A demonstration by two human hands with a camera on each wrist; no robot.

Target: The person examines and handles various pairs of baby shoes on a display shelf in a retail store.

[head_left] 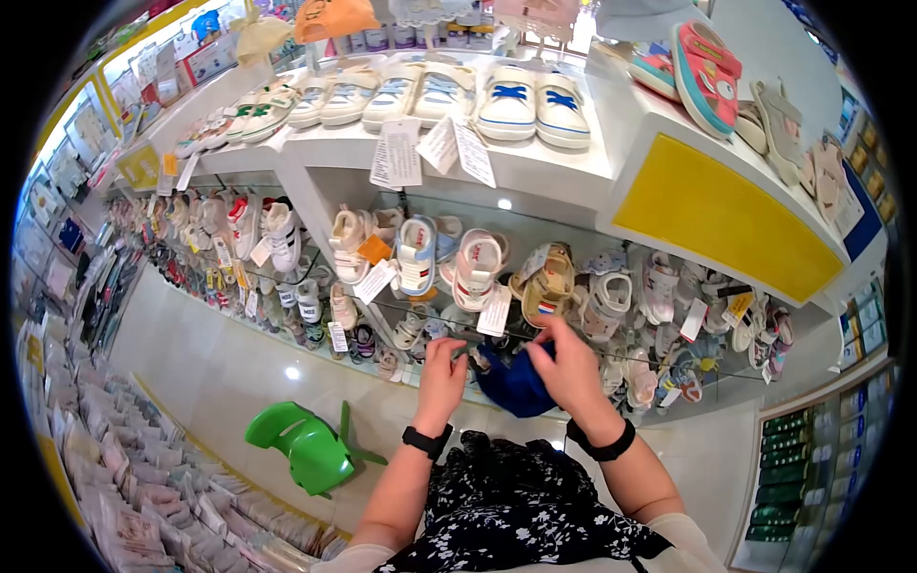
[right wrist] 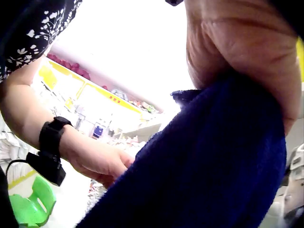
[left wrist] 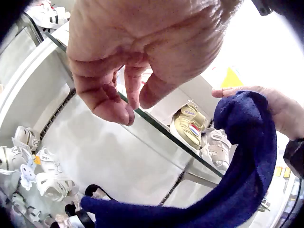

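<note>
A dark blue cloth with a fuzzy surface hangs from my right hand, in front of the shoe shelves. In the right wrist view the cloth drops in a wide fold under the palm, which hides the fingers. My left hand is just left of the cloth, its fingers loosely bent with nothing between them. The left wrist view shows that hand in front of the edge of a glass shelf. Nearest beyond the right hand is a tan child's shoe on the shelf.
Several rows of small shoes line the glass shelves, some with hanging paper tags. Above them, white shoes stand on a white counter. A green chair is on the floor at left, near racks of bagged goods.
</note>
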